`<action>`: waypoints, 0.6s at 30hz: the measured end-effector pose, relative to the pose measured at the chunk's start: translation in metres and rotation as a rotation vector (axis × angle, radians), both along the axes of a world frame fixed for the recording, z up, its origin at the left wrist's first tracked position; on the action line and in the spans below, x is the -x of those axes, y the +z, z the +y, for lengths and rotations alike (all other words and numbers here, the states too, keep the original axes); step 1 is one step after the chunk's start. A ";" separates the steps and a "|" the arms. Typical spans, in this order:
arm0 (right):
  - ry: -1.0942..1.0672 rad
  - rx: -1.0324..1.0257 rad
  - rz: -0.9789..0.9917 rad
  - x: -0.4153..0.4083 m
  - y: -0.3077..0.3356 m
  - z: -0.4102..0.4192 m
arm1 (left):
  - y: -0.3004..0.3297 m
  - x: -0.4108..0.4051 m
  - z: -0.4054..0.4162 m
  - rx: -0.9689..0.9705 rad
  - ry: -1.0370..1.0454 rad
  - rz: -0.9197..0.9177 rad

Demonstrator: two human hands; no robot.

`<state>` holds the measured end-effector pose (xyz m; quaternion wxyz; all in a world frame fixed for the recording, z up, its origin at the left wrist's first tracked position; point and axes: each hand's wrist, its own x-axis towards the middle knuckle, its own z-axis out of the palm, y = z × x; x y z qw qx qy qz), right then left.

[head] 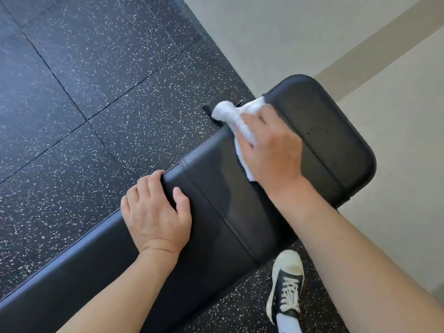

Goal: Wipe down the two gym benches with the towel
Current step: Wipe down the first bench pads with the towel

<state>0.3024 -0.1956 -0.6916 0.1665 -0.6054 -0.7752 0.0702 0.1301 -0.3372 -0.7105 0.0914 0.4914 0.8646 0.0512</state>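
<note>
Gripping the bunched towel (225, 114) in our right hand (271, 152) mid-frame, left hand (156, 212) clasping the bench (324, 131) edge, we risk missed strips: the wad covers little.

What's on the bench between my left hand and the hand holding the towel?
Head view: only bare black bench padding, crossed by seams, lies between the left hand and the right hand gripping the towel.

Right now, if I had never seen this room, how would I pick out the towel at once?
Find the long black bench crossing the speckled dark floor. Near its far end, by the gap between its two pads, the right hand grips the towel against the padding. It is the only white, crumpled cloth in view, bright against the black padding.
</note>
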 end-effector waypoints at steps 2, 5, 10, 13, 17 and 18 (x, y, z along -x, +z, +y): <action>-0.147 -0.009 0.076 -0.028 0.004 0.018 | 0.001 0.000 0.000 0.000 0.003 -0.006; -0.219 0.048 0.066 -0.002 0.004 0.020 | 0.002 -0.001 0.001 0.002 -0.001 -0.009; 0.063 0.093 -0.035 0.086 -0.005 0.008 | 0.001 -0.001 0.001 -0.009 0.007 -0.013; 0.182 0.140 -0.014 0.098 -0.003 -0.015 | 0.000 -0.001 0.000 -0.006 0.001 -0.010; 0.246 0.016 0.147 0.033 -0.003 -0.068 | 0.000 0.000 -0.001 -0.015 -0.006 -0.005; 0.269 -0.003 0.136 0.005 -0.003 -0.084 | 0.001 0.000 0.000 -0.019 -0.009 -0.006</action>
